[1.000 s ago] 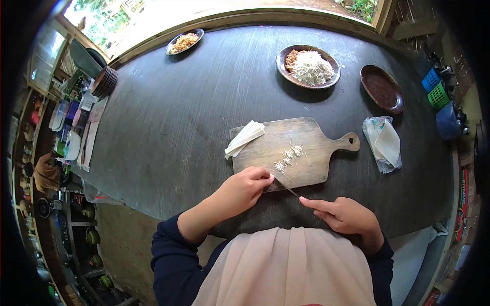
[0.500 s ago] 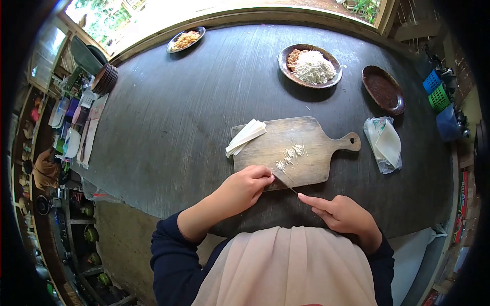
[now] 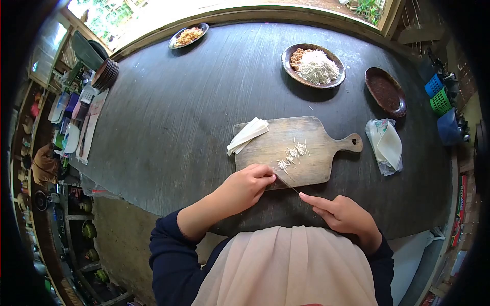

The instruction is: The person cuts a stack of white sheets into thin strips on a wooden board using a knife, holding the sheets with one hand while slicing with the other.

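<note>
Wooden board (image 3: 312,166) carrying white strips (image 3: 248,135) at 12 o'clock from left hand (image 3: 250,185); left fingers pinching nearly closed, contents hidden. Right hand (image 3: 343,214), index extended, gripping knife (image 3: 292,187), blade pointing to 10 o'clock, beside left fingertips.

Far plate (image 3: 205,30): orange shredded food, over by the wooden window frame (image 3: 245,15)!
Oval dish (image 3: 401,110): dark brown, out on the right.
Brown plates (image 3: 105,75): stacked, tilted, far left.
Baskets: blue one (image 3: 434,85) just beside the green one (image 3: 440,103).
Brown cloth (image 3: 46,164): bunched by the left shelves (image 3: 18,173).
</note>
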A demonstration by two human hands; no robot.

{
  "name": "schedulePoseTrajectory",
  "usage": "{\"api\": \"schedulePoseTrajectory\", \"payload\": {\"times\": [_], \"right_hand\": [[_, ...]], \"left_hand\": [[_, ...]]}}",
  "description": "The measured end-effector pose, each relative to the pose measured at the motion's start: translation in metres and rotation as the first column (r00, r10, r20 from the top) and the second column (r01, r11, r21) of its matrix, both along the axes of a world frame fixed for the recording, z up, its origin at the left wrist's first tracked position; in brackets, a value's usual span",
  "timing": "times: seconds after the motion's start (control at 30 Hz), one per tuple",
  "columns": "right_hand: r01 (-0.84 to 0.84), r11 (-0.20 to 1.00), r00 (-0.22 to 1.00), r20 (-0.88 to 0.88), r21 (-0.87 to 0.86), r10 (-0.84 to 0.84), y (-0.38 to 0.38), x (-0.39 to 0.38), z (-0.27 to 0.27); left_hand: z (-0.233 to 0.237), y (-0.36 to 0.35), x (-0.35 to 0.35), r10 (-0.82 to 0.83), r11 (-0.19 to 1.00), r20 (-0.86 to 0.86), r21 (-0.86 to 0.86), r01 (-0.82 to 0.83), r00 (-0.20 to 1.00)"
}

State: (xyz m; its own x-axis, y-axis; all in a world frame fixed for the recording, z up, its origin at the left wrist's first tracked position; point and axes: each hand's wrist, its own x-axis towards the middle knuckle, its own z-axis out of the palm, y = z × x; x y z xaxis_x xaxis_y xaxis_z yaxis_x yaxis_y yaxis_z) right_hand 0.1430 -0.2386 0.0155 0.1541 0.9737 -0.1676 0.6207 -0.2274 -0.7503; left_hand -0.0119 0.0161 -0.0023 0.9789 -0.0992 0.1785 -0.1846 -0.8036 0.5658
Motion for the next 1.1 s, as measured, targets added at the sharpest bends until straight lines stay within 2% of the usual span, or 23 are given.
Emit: {"api": "schedulePoseTrajectory", "payload": {"times": [0.97, 1.1], "right_hand": [[-0.012, 0.995, 0.995, -0.098, -0.1, 0.002, 0.0023, 0.0023, 0.0055], [0.002, 0.996, 0.999, -0.051, -0.086, -0.006, 0.0033, -0.0016, 0.0047]], "left_hand": [[-0.0044, 0.0006, -0.0008, 0.006, 1.0, 0.013, 0.025, -0.006, 1.0], [-0.0033, 0.0004, -0.0003, 0.006, 1.0, 0.009, 0.02, -0.006, 1.0]]}}
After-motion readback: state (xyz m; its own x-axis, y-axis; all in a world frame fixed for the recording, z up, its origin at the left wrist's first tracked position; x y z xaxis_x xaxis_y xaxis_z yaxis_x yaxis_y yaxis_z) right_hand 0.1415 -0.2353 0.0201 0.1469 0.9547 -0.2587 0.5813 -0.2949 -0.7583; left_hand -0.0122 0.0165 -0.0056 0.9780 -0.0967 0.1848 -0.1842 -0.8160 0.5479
